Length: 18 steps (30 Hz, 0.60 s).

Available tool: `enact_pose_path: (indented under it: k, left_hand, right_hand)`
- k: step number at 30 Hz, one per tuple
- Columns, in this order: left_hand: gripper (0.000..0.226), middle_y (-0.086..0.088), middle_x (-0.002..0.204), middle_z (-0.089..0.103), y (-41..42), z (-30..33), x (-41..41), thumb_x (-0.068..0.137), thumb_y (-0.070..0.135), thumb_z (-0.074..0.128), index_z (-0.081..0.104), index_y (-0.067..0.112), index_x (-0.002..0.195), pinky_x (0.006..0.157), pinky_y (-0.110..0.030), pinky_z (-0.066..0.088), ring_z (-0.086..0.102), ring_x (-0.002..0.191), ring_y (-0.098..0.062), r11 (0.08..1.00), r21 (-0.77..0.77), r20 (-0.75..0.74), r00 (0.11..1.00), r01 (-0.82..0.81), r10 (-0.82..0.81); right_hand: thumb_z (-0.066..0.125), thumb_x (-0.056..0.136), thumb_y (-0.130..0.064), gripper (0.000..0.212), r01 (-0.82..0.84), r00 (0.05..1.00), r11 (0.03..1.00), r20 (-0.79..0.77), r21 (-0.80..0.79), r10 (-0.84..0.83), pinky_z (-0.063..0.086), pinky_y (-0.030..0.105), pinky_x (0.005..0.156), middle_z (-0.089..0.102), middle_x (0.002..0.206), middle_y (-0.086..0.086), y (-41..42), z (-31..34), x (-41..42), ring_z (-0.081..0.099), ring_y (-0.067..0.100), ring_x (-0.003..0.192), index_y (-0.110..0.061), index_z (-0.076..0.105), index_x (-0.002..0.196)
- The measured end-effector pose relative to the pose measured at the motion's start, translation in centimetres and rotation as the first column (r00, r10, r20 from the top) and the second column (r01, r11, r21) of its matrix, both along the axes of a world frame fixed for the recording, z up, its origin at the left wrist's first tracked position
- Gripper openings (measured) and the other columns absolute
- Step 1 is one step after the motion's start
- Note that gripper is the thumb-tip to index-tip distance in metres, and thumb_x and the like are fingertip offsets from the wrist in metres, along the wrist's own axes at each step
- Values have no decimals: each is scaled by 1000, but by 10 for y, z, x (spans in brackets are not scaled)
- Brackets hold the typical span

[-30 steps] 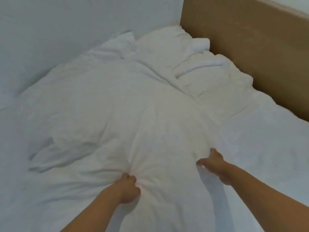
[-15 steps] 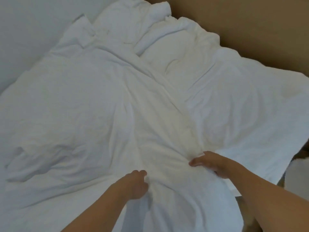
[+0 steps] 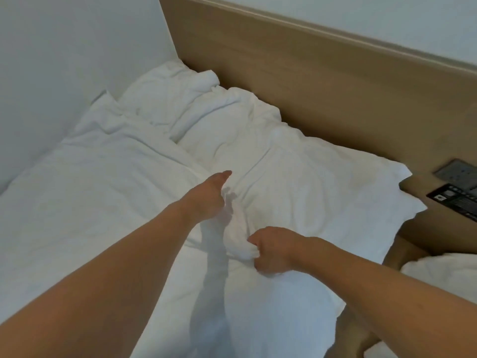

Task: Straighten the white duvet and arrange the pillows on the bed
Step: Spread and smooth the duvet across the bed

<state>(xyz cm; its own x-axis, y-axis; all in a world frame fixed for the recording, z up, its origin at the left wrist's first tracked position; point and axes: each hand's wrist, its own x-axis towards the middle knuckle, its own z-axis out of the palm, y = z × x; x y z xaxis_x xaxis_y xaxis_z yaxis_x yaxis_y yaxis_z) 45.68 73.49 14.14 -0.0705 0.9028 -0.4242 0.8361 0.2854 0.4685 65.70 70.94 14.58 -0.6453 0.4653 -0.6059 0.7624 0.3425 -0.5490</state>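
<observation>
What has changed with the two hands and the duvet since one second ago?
The left hand let go of the duvet and reached forward toward the headboard, fingers now straight. The right hand, which lay flatter on the cloth before, now grips a bunched fold. The view swung right, so a bedside shelf appears. The duvet stays wrinkled near the headboard.

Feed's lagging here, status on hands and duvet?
Left hand open, reaching over the duvet. Right hand has a grip on a bunched fold. Duvet creased, pillows rumpled at the headboard. Nothing in the way.
</observation>
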Motion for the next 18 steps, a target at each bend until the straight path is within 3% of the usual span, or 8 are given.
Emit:
enact_pose_path:
  k: [3,5,7,9,11,12,15,18]
  left_hand:
    - [68,10,154,25,19,-5,7,92,15,56,26,33,150,109,-32,35,40,136,-22,893,-301,-138,911,334,-388]
    - [48,2,141,44,24,-7,10,90,22,57,47,26,137,95,-35,46,54,120,-26,756,-513,-246,774,407,-583]
    - [34,-1,121,58,33,-6,13,86,30,57,59,20,119,83,-34,52,63,102,-23,732,-564,-345,695,383,-630]
    - [32,1,109,64,41,-12,11,86,36,54,63,19,111,81,-32,52,63,99,-21,816,-487,-412,742,310,-528]
    - [28,2,105,66,50,-21,8,86,39,53,64,22,106,79,-30,49,64,98,-22,951,-257,-438,857,171,-272]
    - [22,1,100,67,55,-26,9,85,37,55,65,23,98,77,-30,49,65,94,-23,986,-127,-415,898,105,-149]
    - [10,-3,69,63,74,-29,24,76,20,55,54,12,70,61,-32,45,62,68,-26,975,196,-239,959,-106,152]
    - [15,-5,56,47,105,-7,43,72,14,50,39,8,63,50,-29,30,41,53,-19,858,383,-28,924,-343,382]
  right_hand:
    - [62,81,-13,22,-249,968,963,58,106,244,36,24,59,47,78,-6,14,20,-6,50,19,74,-25,45,71]
    - [59,87,-21,14,-304,952,943,82,136,295,36,28,65,48,101,2,27,32,-2,54,26,91,-19,51,99]
    - [58,88,-25,45,-233,969,967,112,101,222,37,32,72,41,119,9,44,30,9,52,31,105,-18,38,128]
    - [66,79,-28,72,-74,984,997,164,-3,73,44,34,73,38,122,9,62,26,22,53,30,101,-25,21,135]
    - [74,67,-40,97,126,960,986,265,-110,-93,51,36,82,42,125,6,83,9,37,55,26,101,-34,11,140]
    - [76,62,-45,101,185,950,964,285,-192,-126,52,37,87,48,125,4,93,-1,44,57,25,102,-31,16,142]
    - [77,70,-34,50,325,935,809,292,-490,-199,47,28,88,64,111,-1,116,-20,62,59,19,101,-18,62,114]
    - [76,76,-28,27,390,920,707,224,-590,-321,35,29,104,60,120,0,145,-10,82,51,20,116,-21,66,100]
